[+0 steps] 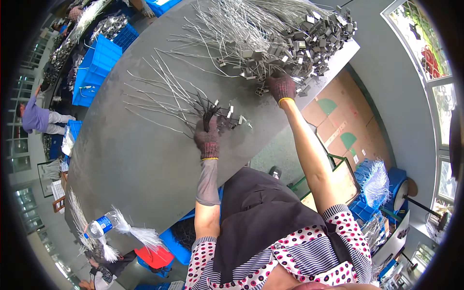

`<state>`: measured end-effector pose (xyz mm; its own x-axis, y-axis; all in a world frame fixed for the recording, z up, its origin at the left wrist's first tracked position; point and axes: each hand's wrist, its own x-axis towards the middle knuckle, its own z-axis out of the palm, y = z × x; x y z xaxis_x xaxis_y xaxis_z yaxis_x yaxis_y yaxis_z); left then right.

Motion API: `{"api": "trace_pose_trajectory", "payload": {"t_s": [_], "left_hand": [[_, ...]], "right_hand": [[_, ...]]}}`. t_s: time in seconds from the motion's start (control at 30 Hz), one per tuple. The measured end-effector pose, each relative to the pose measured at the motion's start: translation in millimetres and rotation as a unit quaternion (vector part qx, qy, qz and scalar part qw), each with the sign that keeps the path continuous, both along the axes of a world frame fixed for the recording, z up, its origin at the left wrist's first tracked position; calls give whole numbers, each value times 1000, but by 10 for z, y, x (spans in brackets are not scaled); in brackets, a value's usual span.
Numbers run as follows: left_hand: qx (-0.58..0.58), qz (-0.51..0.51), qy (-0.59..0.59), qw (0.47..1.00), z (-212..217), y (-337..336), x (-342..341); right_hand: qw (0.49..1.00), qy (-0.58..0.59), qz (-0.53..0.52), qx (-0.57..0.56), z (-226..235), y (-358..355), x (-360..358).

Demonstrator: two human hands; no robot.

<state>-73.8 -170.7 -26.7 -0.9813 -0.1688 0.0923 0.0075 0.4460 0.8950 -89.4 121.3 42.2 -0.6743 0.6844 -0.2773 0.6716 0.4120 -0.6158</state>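
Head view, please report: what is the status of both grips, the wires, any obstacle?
Left grip closed on small wire bundle's dark ends; right grip at near edge of large wire pile, closure unclear; bottle lies apart from both.

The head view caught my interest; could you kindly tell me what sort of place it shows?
Probably a factory workshop: a big pile of wires with small blocks at their ends lies on a wide grey table, and blue plastic crates stand beyond it.
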Motion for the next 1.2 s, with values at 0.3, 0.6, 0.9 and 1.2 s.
{"api": "trace_pose_trajectory", "payload": {"t_s": [0.3, 0.6, 0.9, 1.2], "left_hand": [[262, -116, -313, 905, 365, 785, 427], [409, -207, -403, 792, 224, 1504, 907], [558, -214, -412, 687, 76, 1605, 839], [624, -162, -251, 722, 437, 1409, 506]], "right_hand": [[971, 123, 31, -202, -326, 58, 1223], [913, 204, -87, -344, -8, -267, 2972], [922, -66, -169, -342, -393, -417, 4991], [934, -67, -217, -277, -946, -253, 5591]]}}
